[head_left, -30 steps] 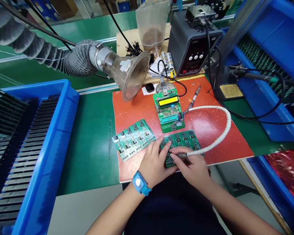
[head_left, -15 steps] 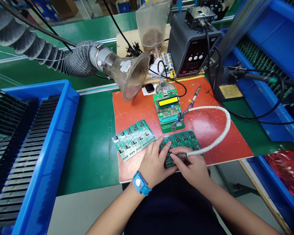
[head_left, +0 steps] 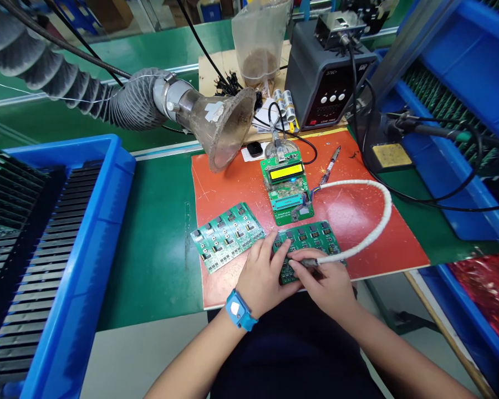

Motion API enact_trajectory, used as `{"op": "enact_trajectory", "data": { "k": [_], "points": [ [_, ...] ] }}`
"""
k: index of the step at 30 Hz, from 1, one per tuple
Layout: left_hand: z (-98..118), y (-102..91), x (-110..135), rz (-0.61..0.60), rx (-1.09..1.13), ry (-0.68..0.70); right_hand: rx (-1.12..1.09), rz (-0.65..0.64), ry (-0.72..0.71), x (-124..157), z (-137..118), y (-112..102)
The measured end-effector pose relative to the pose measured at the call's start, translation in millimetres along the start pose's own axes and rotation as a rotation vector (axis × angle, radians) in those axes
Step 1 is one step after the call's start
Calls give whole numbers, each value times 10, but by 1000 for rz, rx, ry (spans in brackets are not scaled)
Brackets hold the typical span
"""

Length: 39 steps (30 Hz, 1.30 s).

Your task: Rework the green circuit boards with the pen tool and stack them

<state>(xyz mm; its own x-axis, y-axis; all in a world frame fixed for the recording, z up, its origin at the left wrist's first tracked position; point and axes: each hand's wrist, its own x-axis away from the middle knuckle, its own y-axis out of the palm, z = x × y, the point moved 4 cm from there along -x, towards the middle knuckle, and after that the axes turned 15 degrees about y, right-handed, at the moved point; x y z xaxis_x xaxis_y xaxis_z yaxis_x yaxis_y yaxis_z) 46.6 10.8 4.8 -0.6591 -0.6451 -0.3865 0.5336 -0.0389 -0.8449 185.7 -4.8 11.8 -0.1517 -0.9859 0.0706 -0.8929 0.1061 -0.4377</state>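
Observation:
My right hand [head_left: 328, 285] pinches a dark probe [head_left: 310, 262] at the end of a white-sleeved cable [head_left: 378, 227]. Its tip meets the green circuit board [head_left: 311, 235] near the front of the orange mat; the exact contact spot is hidden by fingers. Across the left part of that board lies my left hand [head_left: 264, 274], fingers over it and thumb along its near edge, gripping it. A second circuit board [head_left: 228, 235] rests to the left, slightly turned. Beyond the held board is a programmer board [head_left: 286, 188] with a lit yellow display, to which the cable runs.
Above the orange mat [head_left: 353, 188] hangs a fume extractor nozzle [head_left: 228, 127]. A soldering station [head_left: 324, 77] stands behind, with a pen [head_left: 330, 165] and yellow sponge [head_left: 391, 155] nearer. Blue bins [head_left: 116, 183] with racks flank the left; more blue bins [head_left: 444, 183] hold boards at right.

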Motion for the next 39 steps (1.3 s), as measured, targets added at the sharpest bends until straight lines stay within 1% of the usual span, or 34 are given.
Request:
{"op": "enact_trajectory", "data": {
  "k": [13, 17, 20, 22, 25, 27, 28, 30, 32, 34, 35, 37, 39],
  "points": [
    [-3, -1, -6, -19, 2, -10, -16, -2, -8, 3, -7, -8],
    [-5, -3, -12, -12, 2, -2, -23, -29, 5, -4, -3, -14],
    [-9, -15, -9, 15, 3, 5, -41, -53, 27, -7, -1, -23],
    [-6, -37, -9, 55, 6, 17, -73, -75, 63, 6, -6, -33],
    [16, -89, -12, 131, 6, 44, -186, -123, 118, 61, -37, -81],
    [39, -141, -7, 172, 4, 57, -304, -122, 128, 105, -62, -174],
    [49, -176, 2, 186, 0, 62, -362, -102, 126, 119, -64, -243],
    [51, -274, 40, 197, -23, 65, -451, -20, 120, 118, -26, -417],
    [7, -414, 108, 196, -78, 56, -495, 82, 141, 72, 82, -597],
    [-100, -590, 202, 214, -162, 36, -485, 183, 155, -7, 225, -749],
    [-177, -682, 256, 233, -208, 16, -450, 214, 170, -52, 301, -797],
    [-365, -833, 369, 264, -273, -52, -379, 221, 221, -136, 445, -833],
    [-559, -920, 477, 282, -287, -135, -335, 195, 241, -188, 543, -816]
  ]
}}
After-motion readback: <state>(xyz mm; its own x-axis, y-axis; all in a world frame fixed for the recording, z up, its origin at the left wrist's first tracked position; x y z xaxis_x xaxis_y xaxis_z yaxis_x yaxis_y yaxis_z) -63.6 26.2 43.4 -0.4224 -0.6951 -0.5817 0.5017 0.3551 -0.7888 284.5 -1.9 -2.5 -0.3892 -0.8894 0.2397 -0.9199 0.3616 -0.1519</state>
